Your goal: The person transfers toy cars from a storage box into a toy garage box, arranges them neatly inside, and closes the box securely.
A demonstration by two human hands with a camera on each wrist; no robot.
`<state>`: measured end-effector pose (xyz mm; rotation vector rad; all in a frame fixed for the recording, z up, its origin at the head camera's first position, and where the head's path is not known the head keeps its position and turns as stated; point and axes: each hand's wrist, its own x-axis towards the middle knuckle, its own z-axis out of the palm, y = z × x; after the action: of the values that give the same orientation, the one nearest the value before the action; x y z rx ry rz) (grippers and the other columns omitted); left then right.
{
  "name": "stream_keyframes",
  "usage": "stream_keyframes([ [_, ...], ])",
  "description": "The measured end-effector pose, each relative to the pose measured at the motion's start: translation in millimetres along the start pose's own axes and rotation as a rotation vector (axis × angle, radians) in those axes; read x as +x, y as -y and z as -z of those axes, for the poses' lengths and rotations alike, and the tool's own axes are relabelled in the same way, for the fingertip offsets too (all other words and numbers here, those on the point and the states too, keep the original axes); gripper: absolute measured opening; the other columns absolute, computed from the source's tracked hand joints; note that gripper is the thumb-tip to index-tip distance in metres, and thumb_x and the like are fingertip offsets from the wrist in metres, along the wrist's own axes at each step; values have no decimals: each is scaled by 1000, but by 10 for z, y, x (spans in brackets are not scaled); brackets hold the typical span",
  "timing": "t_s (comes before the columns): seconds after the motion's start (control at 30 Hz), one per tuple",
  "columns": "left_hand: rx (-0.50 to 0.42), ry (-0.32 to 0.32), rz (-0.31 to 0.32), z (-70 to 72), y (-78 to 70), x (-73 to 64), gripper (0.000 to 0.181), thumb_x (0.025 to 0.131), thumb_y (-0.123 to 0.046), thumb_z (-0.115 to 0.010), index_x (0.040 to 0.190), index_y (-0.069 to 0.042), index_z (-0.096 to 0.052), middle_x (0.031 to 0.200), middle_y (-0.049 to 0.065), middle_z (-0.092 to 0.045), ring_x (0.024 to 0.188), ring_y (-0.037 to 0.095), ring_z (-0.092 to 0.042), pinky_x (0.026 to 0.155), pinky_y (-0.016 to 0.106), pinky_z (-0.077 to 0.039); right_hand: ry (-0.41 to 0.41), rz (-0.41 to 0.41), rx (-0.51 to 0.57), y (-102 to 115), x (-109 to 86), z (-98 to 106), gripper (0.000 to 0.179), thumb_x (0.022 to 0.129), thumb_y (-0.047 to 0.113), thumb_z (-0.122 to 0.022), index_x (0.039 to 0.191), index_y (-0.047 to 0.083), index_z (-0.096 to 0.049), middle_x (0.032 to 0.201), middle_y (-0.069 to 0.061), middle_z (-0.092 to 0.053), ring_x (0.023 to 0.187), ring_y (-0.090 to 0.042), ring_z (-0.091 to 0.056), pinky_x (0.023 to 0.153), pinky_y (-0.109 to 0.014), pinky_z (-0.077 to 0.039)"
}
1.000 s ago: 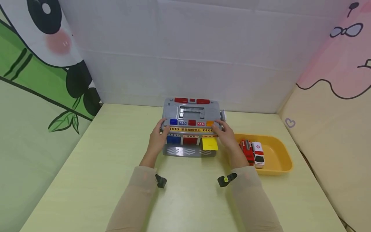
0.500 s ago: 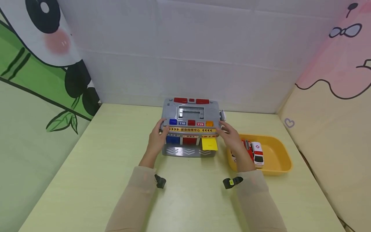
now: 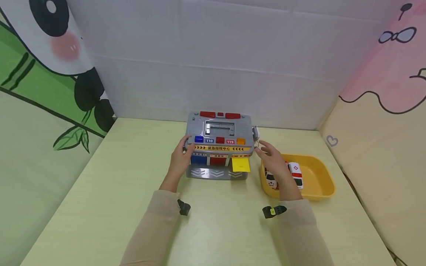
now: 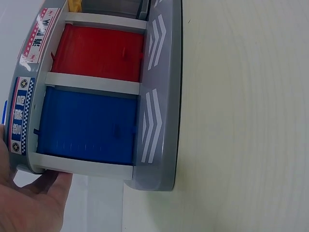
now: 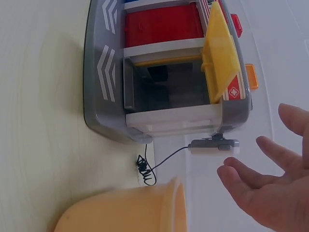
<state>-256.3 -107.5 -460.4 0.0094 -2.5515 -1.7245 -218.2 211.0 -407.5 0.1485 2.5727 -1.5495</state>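
A grey toy garage (image 3: 196, 129) stands at the back of the table. My left hand (image 3: 179, 159) grips its left end, thumb toward the front and fingers at the side. Beside the right end, my right hand (image 3: 273, 160) is held apart from it, fingers loosely spread and holding nothing. The blue door (image 4: 89, 125) and red door (image 4: 99, 53) are closed. The yellow door (image 5: 219, 53) is swung up, showing a dark bay behind it. A small grey-and-white piece (image 5: 215, 145) with a thin dark cord (image 5: 145, 166) hangs at the garage's right side.
A yellow tray (image 3: 317, 195) sits on the table (image 3: 219, 229) to the right. In it lie a white toy ambulance (image 3: 295, 168) and a white-and-black toy car (image 3: 271, 181); a red vehicle is mostly hidden by my right hand. A white backdrop (image 3: 213, 88) rises behind.
My right hand has let go of the garage's right end and drawn away rightward, over the tray's left part. The left hand and the garage stay in place.
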Motion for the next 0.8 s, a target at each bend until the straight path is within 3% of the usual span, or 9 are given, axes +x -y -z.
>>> stream_keyframes([
  [0.53, 5, 0, 2, -3, -1, 0, 51, 102, -47, -43, 148, -28, -37, 148, 16, -40, 132, 40, -40, 100, 58, -38, -27, -25, -77, -157, -92, 188, 61, 101, 45, -49, 153, 19, -32, 152, -18, -35, 136, -40, -32, 107, -59, -27],
  [0.8, -5, 1, 11, -1, -8, 6, 51, 101, -48, -44, 148, -29, -38, 149, 14, -40, 132, 39, -40, 100, 58, -38, -21, -5, -86, -238, -137, 274, 59, 102, 40, -49, 153, 15, -32, 150, -21, -35, 135, -42, -32, 107, -60, -25],
])
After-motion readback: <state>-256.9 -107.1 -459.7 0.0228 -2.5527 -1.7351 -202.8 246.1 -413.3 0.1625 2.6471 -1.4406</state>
